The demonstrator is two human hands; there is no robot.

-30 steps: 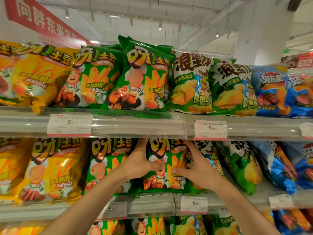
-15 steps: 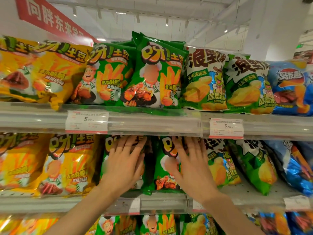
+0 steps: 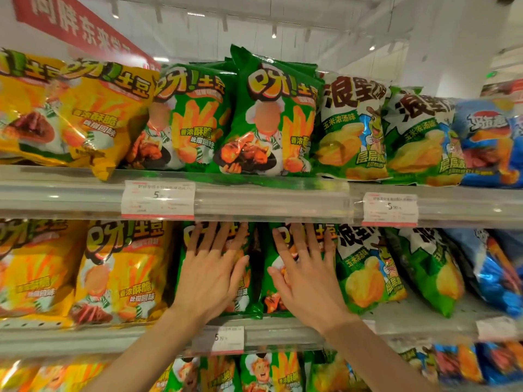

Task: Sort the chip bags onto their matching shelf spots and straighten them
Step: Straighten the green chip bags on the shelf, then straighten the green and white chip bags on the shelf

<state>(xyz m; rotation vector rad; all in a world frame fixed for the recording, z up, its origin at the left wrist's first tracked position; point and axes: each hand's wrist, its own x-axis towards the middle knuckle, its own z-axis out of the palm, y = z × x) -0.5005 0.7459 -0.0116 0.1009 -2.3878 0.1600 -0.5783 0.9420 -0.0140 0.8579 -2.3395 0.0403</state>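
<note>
- The left hand [image 3: 209, 278] lies flat, fingers straight and spread, pressed on the front of a green chip bag [image 3: 243, 292] on the middle shelf [image 3: 283, 336], lower centre of the frame; its grip is released, holding nothing.
- The right hand [image 3: 307, 278] lies the same way on the neighbouring green bag [image 3: 273, 299] just to the right, fingers straight and pointing up, grip released too.
- Both bags stand upright side by side, with a dark gap between them, and the fingertips reach up to the underside of the upper shelf [image 3: 268, 199].
- Yellow bags [image 3: 121, 273] stand left of the hands, green-and-white corn bags [image 3: 368, 278] right of them, blue bags [image 3: 498, 278] at the far right.
- A price tag [image 3: 227, 339] hangs on the shelf edge below, between the wrists.
</note>
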